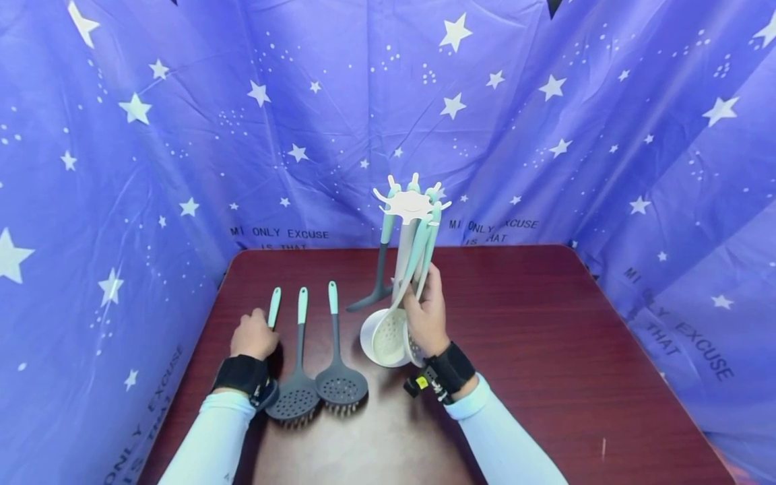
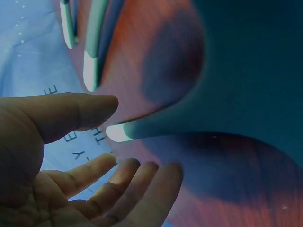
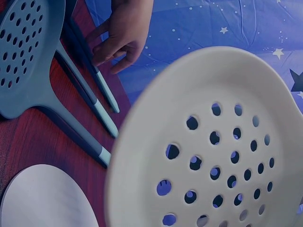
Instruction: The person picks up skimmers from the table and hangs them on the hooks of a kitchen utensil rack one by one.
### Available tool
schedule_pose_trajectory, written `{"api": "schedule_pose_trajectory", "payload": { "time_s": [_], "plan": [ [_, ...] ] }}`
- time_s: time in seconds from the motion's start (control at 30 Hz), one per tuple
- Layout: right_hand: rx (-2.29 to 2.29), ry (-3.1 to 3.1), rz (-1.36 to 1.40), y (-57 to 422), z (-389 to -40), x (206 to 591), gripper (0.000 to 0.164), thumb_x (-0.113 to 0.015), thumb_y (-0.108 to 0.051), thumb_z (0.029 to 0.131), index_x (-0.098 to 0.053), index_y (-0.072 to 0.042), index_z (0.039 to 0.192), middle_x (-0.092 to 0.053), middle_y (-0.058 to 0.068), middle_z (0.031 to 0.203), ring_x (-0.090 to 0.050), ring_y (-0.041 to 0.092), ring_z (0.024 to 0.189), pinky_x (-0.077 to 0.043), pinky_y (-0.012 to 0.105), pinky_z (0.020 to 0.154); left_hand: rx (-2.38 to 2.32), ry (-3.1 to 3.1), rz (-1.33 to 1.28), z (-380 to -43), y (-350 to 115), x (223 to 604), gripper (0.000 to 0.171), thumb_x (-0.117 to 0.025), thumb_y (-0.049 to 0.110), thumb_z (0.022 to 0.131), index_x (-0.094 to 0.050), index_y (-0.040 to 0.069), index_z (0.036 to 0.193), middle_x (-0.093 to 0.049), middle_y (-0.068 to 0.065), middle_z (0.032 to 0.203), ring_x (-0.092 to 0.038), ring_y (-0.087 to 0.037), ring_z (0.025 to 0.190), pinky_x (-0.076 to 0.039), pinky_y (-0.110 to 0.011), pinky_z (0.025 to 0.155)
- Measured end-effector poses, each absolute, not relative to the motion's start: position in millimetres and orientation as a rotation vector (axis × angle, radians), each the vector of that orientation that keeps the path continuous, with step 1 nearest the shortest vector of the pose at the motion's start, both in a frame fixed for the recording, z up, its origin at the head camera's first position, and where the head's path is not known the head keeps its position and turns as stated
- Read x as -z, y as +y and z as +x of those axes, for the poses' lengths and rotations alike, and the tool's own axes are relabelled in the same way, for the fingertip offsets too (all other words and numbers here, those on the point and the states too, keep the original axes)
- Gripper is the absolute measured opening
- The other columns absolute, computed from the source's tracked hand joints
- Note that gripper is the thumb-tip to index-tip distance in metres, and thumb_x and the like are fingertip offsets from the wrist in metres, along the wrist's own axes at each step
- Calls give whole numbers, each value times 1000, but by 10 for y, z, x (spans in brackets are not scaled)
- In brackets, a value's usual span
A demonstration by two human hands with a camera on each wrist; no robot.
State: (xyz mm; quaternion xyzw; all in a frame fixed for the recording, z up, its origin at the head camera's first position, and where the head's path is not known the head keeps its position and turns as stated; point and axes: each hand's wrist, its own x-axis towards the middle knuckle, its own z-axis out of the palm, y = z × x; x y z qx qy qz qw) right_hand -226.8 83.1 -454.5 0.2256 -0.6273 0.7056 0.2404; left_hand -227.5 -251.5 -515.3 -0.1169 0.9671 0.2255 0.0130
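Rack [image 1: 418, 204]: utensils [image 1: 380, 267] hung | left fingers [image 2: 162, 191] spread | right fingers [image 1: 433, 281] pinching cream skimmer [image 3: 206, 151]

And here's the left grip [image 2: 57, 198], coming in from the lower left, thumb [image 2: 71, 111] stretched out on top, fingers [image 2: 161, 184] spread beneath! Right between them sits the pale end of a dark utensil [image 2: 236, 85], apart from the thumb, its stem flaring into a broad shape on the right. Up top, two more pale-ended handles [image 2: 93, 47] slant side by side! Shadows darken the reddish tabletop [image 2: 274, 194]; beyond, blue cloth [image 2: 33, 56] carries black lettering [image 2: 70, 136].
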Motion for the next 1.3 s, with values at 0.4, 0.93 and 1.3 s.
{"api": "schedule_pose_trajectory", "payload": {
  "time_s": [0.4, 0.93, 1.3],
  "plan": [
    [-1940, -1694, 631, 825, -2260, 4530, 49, -47, 10, 104, -36, 3, 151, -58, 13, 133, -68, 19, 113, -58, 33, 90, -720, 3006, -398, -2257, -2531, 5175, 57, -71, 11, 84, -51, -8, 134, -58, -39, 116, -61, -55, 102, -49, -64, 88],
    [-1954, -1701, 630, 837, -2252, 4547, 49, -47, 9, 105, -34, 3, 152, -57, 22, 132, -68, 28, 111, -59, 33, 87, -719, 3009, -387, -2263, -2555, 5220, 26, -70, 5, 82, -64, -2, 106, -69, -24, 94, -67, -42, 86, -52, -57, 77],
    [-1952, -1704, 637, 843, -2248, 4542, 49, -47, 7, 105, -34, 2, 152, -58, 20, 131, -67, 30, 110, -60, 33, 85, -918, 3071, -371, -2250, -2649, 5087, 38, -70, 9, 88, -56, -2, 122, -68, -26, 104, -65, -47, 94, -50, -60, 83]
  ]
}}
